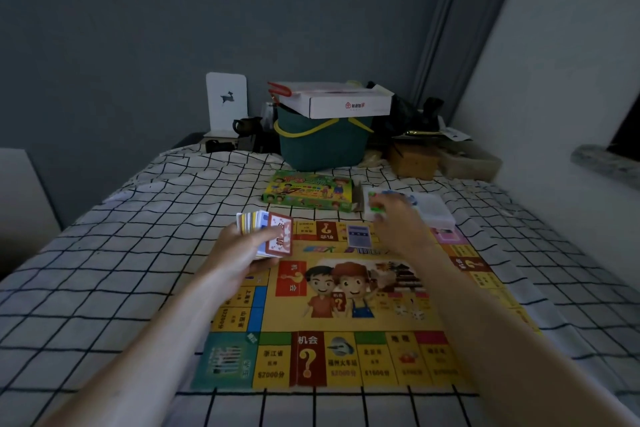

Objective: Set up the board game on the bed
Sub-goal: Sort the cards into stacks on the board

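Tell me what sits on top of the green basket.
A white cardboard box lies flat across the green basket, with something red at its left end. The box covers the basket's inside.

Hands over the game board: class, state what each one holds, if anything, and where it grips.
The left hand grips a stack of cards by its lower edge. Whether the blurred right hand holds anything cannot be told.

Yellow game board (346,291) flat, unfolded on checked bed (138,253)
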